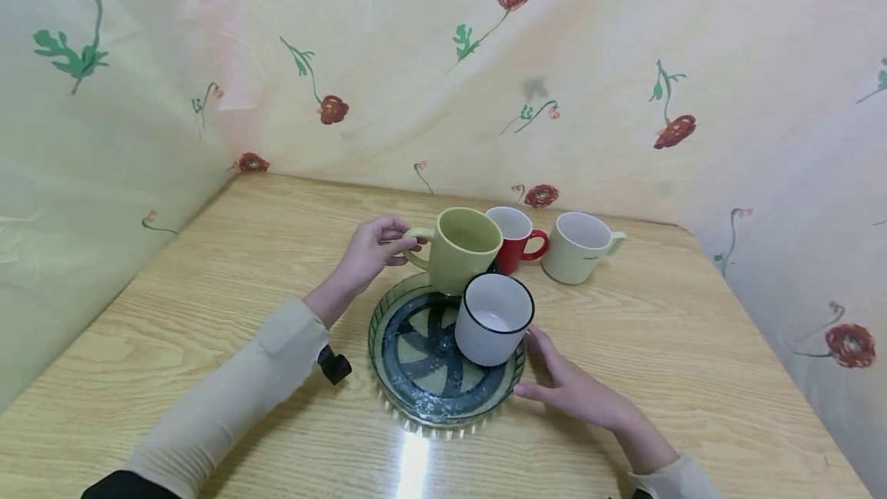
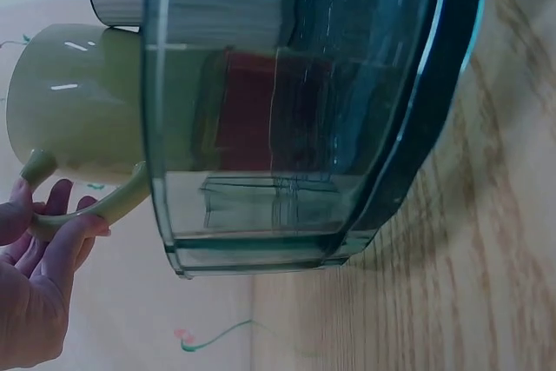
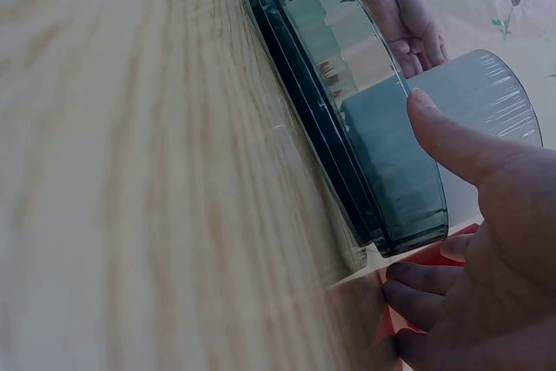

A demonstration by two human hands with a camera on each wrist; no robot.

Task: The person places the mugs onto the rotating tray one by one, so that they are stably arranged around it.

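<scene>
My left hand point(image 1: 366, 254) grips the handle of a yellow-green mug point(image 1: 457, 264) from its left side. The mug stands upright over the far edge of a round clear glass dish point(image 1: 379, 376) with a dark blue flower-like pattern; whether its base touches the dish I cannot tell. In the left wrist view, curled fingers point(image 2: 59, 254) go round the mug's handle. A white mug point(image 1: 485, 337) with a black rim sits in the dish on the right. Beside the dish's right edge lies my right hand point(image 1: 582, 395), thumb and fingers spread. In the right wrist view its thumb overlaps the glass wall.
Behind the dish stand a red mug point(image 1: 511, 255) with a white inside, partly hidden, and a pale ribbed mug point(image 1: 570, 256) with a light green handle. A flower-printed cloth point(image 1: 416, 83) hangs along the back and sides of the wooden table point(image 1: 277, 222).
</scene>
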